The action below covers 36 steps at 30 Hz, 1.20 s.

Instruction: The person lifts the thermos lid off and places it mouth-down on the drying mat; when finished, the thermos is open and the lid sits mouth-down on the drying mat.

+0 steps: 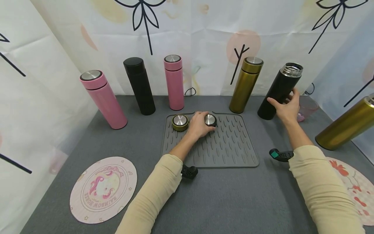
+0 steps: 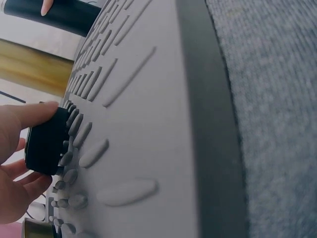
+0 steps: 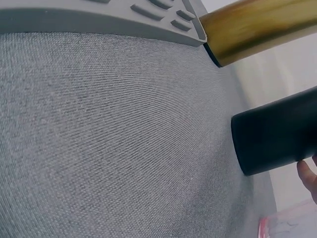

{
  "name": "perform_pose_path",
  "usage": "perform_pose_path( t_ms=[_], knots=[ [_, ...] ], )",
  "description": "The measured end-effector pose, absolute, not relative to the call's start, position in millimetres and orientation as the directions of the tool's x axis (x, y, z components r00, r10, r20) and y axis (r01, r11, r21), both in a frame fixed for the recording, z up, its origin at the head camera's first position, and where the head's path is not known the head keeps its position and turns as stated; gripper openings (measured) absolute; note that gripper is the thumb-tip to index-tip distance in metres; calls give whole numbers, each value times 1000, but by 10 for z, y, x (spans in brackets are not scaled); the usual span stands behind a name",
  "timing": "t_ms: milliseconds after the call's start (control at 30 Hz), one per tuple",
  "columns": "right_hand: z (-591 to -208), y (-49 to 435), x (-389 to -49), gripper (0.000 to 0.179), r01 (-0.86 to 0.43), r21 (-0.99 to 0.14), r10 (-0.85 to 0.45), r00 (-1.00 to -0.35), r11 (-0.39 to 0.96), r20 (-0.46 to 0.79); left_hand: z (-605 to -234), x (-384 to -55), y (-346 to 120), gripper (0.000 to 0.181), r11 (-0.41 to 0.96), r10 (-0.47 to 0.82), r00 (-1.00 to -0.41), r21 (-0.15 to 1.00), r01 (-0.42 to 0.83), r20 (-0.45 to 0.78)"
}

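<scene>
My left hand (image 1: 199,125) grips a black thermos lid (image 1: 210,120) with a silver top, down on the grey ribbed drying mat (image 1: 225,159). In the left wrist view, thumb and fingers span the lid's (image 2: 47,141) dark side. Just left of that hand, a gold lid (image 1: 180,122) lies on the mat. Behind the mat's right side, my right hand (image 1: 287,109) holds a black thermos (image 1: 277,92) low on its body. This thermos stands uncapped on the table, its steel mouth showing. Only a fingertip (image 3: 308,176) of the right hand appears in the right wrist view.
Capped thermoses line the back: pink (image 1: 102,99), black (image 1: 141,86), another pink (image 1: 174,83) and gold (image 1: 246,85). A second gold thermos (image 1: 346,123) is cut off at the right edge. Round mats (image 1: 128,172) (image 1: 366,208) lie at both sides. A clear pinkish cup (image 1: 309,107) stands behind my right hand.
</scene>
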State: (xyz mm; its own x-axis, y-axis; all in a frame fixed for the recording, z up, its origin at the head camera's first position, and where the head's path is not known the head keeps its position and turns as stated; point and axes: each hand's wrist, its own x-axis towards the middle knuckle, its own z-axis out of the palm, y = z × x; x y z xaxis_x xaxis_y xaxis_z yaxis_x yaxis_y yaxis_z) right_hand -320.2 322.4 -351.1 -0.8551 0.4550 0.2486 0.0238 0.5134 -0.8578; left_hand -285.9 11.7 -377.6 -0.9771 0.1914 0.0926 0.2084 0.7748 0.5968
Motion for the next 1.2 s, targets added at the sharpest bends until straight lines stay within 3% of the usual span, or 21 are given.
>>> perform_pose_path(
  t_ms=[433, 667, 967, 1200],
  knots=[
    [-3526, 3249, -3083, 83, -20, -900, 434, -872, 435, 229, -3794, -2857, 78, 74, 742, 209, -971, 628, 236, 118],
    [-3579, 3235, -2942, 84, -24, -872, 422, -868, 489, 261, -3806, -2840, 59, 77, 748, 206, -969, 617, 245, 135],
    [-3634, 3125, -2816, 60, -161, -852, 474, -772, 498, 423, -3743, -2679, -15, 75, 708, 211, -952, 636, 306, 223],
    [-3595, 3061, -2762, 56, -227, -819, 287, -860, 527, 423, -3702, -2560, -167, 71, 646, 255, -934, 675, 356, 249]
  ],
)
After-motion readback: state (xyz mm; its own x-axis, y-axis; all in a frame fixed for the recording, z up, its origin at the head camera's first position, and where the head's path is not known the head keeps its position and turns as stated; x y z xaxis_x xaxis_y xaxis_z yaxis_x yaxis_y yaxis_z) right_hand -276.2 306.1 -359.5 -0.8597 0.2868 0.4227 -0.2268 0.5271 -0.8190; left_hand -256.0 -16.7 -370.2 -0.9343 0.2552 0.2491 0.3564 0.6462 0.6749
